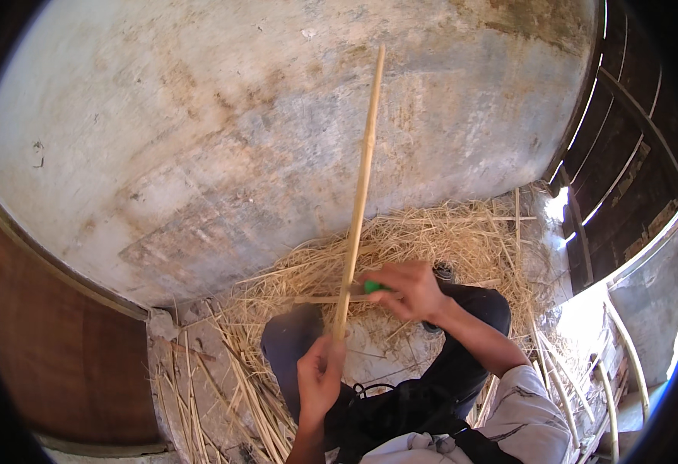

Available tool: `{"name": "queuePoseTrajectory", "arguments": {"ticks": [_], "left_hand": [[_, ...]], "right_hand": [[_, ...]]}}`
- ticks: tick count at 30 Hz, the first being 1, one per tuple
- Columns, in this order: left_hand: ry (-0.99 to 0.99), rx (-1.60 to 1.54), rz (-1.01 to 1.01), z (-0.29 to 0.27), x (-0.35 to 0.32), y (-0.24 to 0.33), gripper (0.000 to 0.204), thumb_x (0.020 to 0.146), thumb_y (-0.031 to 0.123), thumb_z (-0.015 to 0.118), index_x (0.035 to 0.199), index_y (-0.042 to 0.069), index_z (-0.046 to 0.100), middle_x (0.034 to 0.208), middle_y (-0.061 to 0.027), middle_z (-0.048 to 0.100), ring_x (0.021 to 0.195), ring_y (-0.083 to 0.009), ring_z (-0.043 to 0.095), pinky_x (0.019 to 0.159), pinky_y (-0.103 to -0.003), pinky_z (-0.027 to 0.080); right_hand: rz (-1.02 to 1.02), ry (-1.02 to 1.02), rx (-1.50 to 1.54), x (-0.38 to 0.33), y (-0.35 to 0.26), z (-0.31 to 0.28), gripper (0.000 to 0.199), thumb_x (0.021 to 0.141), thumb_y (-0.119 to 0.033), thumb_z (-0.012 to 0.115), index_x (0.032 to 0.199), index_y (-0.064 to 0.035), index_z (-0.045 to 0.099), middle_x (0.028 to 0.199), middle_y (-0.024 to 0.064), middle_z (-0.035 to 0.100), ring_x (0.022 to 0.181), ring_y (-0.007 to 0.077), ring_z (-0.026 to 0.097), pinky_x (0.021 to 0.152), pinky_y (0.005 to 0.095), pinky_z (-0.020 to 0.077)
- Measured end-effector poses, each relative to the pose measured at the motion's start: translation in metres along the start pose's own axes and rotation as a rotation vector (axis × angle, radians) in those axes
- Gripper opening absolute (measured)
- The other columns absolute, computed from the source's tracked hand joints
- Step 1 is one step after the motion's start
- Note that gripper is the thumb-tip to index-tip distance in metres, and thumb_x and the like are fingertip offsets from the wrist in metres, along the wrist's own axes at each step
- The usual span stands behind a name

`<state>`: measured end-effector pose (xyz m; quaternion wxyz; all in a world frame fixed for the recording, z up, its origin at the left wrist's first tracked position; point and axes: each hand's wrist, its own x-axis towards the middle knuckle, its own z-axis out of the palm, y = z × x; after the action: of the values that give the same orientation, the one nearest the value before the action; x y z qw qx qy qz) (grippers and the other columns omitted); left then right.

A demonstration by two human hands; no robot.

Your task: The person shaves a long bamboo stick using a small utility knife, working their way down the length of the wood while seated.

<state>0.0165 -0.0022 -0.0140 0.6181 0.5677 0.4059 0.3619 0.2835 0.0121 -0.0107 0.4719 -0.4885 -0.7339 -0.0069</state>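
Bamboo stick (pixel 360 185) stands nearly upright, long axis running from the left hand (pixel 319 379) gripping its bottom end up toward the concrete wall (pixel 199 139), leaning slightly right, while the right hand (pixel 408 290) presses a green-handled knife (pixel 370 287) against it above the straw (pixel 432 240).

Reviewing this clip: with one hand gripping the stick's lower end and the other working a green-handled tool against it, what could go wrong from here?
1. The green-handled tool in the right hand seems to cut close above the left hand; a slip could reach those fingers or the knee below.
2. The long stick is held only at its lower end, so it may flex or twist.
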Motion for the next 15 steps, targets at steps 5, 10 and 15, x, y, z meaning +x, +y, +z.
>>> {"name": "queuePoseTrajectory", "arguments": {"ticks": [5,10,15], "left_hand": [[0.014,-0.038,0.044,0.002,0.007,0.007,0.031,0.11,0.014,0.064,0.135,-0.004,0.07,0.088,0.008,0.062,0.075,-0.0002,0.048,0.064,-0.019,0.036],[0.069,0.025,0.097,0.008,0.007,0.02,0.037,0.109,0.014,0.066,0.14,-0.006,0.067,0.09,0.0064,0.064,0.079,-0.0013,0.049,0.065,-0.02,0.039],[0.087,0.155,0.095,0.002,0.004,0.006,0.037,0.107,0.013,0.068,0.137,-0.008,0.068,0.083,0.0059,0.059,0.074,-0.002,0.046,0.059,-0.022,0.038]], "right_hand": [[-0.081,-0.041,-0.022,-0.003,-0.022,0.012,0.038,0.087,-0.035,0.084,0.118,-0.0124,0.08,0.076,0.0043,0.068,0.06,0.0251,0.066,0.055,0.0368,0.0526],[-0.075,-0.027,-0.086,0.001,-0.025,0.009,0.039,0.085,-0.035,0.086,0.117,-0.0129,0.08,0.076,0.0036,0.068,0.058,0.0238,0.065,0.054,0.0368,0.0518],[-0.029,0.03,-0.124,0.003,-0.018,0.007,0.04,0.086,-0.037,0.085,0.118,-0.0132,0.079,0.076,0.0025,0.067,0.059,0.0232,0.066,0.054,0.0364,0.0523]]}}
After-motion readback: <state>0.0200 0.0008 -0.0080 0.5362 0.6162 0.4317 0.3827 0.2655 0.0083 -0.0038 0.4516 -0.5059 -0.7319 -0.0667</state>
